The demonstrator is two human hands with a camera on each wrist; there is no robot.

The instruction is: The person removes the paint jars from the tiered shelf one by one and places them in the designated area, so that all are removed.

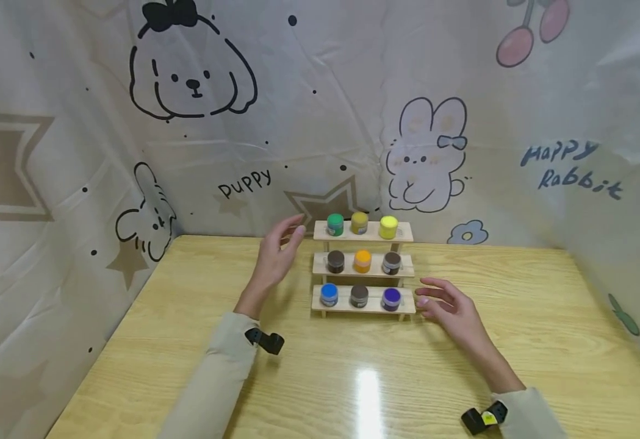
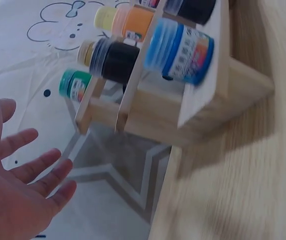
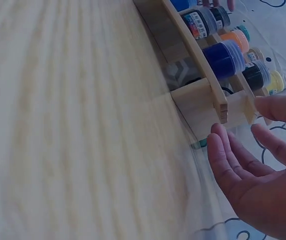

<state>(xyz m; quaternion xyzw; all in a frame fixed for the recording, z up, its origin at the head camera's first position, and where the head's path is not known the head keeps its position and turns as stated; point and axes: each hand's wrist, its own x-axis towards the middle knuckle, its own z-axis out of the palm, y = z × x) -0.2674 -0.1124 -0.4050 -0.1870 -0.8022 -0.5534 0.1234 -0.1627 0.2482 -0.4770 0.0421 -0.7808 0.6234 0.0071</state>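
A three-tiered wooden rack stands on the table with small paint jars on its steps. The top step bears a green jar, an ochre jar and a yellow jar. On the middle one, an orange jar sits between two dark jars. Below are a blue jar, a dark jar and a purple jar. My left hand, fingers loosely spread and holding nothing, is left of the upper steps. Just off the bottom step's right end, my right hand is likewise relaxed and holds nothing.
The light wood table meets a pale cloth backdrop printed with cartoon animals right behind the rack. More cloth hangs along the left and right sides. A black wrist camera is strapped over the left sleeve, another at the right.
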